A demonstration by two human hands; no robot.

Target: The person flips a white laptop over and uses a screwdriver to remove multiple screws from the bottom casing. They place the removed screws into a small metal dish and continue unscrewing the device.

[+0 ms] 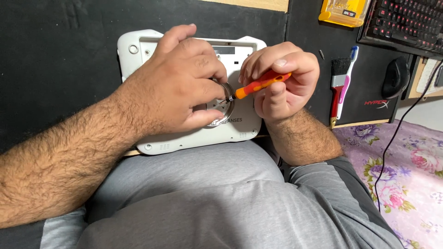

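Observation:
A white plastic device shell [240, 48] with rounded corners lies on the black mat at the desk's front edge. My left hand [177, 85] rests on top of it and pinches a round silver metal part [225, 108] near its middle. My right hand [281, 80] grips a small orange and red screwdriver [260, 83], tilted down to the left. Its metal tip touches the round part beside my left fingertips.
A black desk mat [55, 69] covers the desk. To the right lie a red-handled brush [338, 85], a toothbrush [348, 76], a black mouse [396, 76], a keyboard [406, 23] and a yellow case [344, 11]. A flowered cloth [406, 175] and a black cable [392, 138] sit lower right.

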